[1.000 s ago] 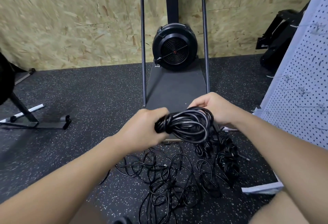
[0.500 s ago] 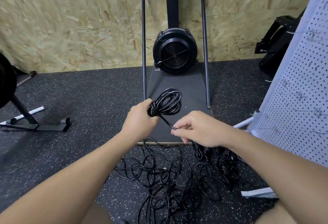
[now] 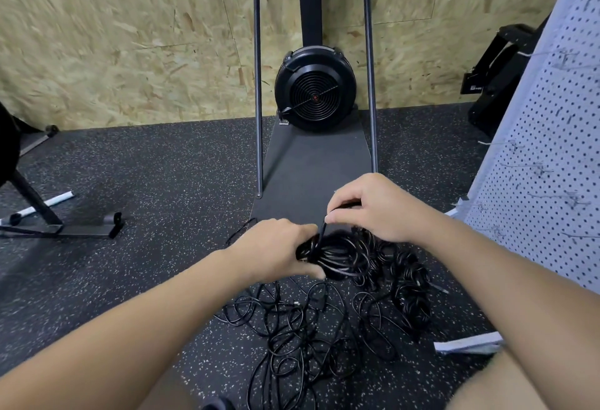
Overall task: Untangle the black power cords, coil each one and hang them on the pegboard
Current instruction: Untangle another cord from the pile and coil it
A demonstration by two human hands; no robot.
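Black coiled cord (image 3: pixel 337 255) is gripped at one side by the left hand (image 3: pixel 276 249), fingers curled round it above the loose tangle (image 3: pixel 302 328) on the floor. Right hand (image 3: pixel 373 206) pinches the free end (image 3: pixel 321 231). Judged step: binding the coil; next, tuck the end, then carry it to the pegboard (image 3: pixel 548 156).

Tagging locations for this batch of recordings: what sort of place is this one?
Probably a gym or its storage corner: a black fan-wheel exercise machine with a tall metal frame stands on speckled black rubber flooring against a chipboard wall, with a white pegboard on the right.
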